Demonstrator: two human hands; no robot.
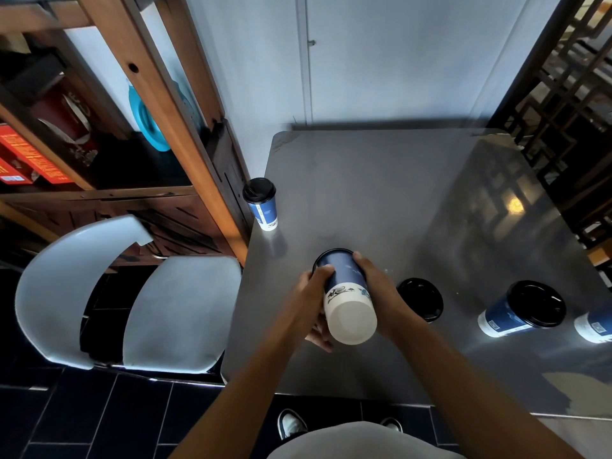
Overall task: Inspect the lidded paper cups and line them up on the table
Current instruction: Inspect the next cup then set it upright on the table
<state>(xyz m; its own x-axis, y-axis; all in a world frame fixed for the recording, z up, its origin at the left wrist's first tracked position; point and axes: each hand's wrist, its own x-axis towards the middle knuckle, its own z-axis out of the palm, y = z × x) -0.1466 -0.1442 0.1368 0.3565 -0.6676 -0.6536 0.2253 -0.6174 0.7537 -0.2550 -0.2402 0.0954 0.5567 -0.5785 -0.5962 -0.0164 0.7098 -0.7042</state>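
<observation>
Both grips clasp one lidded paper cup above the desk. The left hand wraps the cup's left side, thumb over the blue wall, fingers curled beneath. The right hand clasps the right side, fingers curled round the wall. The cup is tipped over: its long axis runs from the white base, which faces the camera, down and away to the black lid end, which points at the desk surface.

Just right of the grip, a second cup stands upright, partly hidden by the right wrist. Farther right stands a third cup, with a fourth cup cut by the frame edge. Left of and beyond the grip, a fifth cup stands upright at the desk's left edge. A white chair stands left of the desk
</observation>
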